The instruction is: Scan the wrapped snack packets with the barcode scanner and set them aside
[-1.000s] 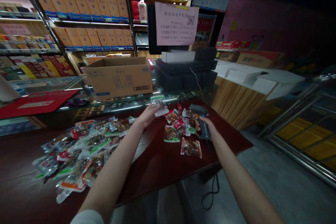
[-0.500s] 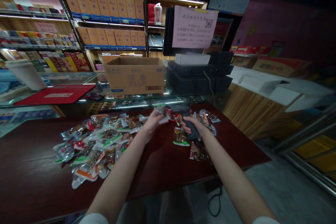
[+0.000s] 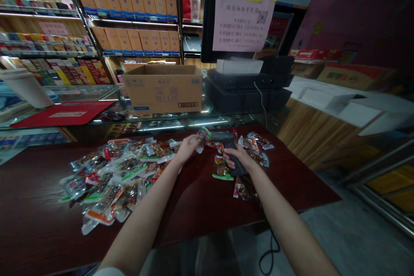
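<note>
My right hand (image 3: 239,158) is closed around the grip of a dark barcode scanner (image 3: 228,138), its head turned to the left. In front of the scanner, my left hand (image 3: 188,148) pinches a small clear snack packet (image 3: 202,136) with a green edge, held above the table. A large heap of vacuum-sealed snack packets (image 3: 126,172) spreads over the table to the left of my left arm. Around and partly beneath my right hand lie several more packets, among them one with a green edge (image 3: 222,170).
The dark red table (image 3: 194,207) carries the packets. Behind it, a glass counter holds an open cardboard box (image 3: 163,88), a black till with a monitor (image 3: 249,86), a red mat (image 3: 64,113) and a white cup (image 3: 27,88). A black cable (image 3: 270,256) hangs near the floor.
The packet in my left hand has turned, its green edge now tilted up beside the scanner head. The view has shifted slightly; my right hand keeps hold of the scanner.
</note>
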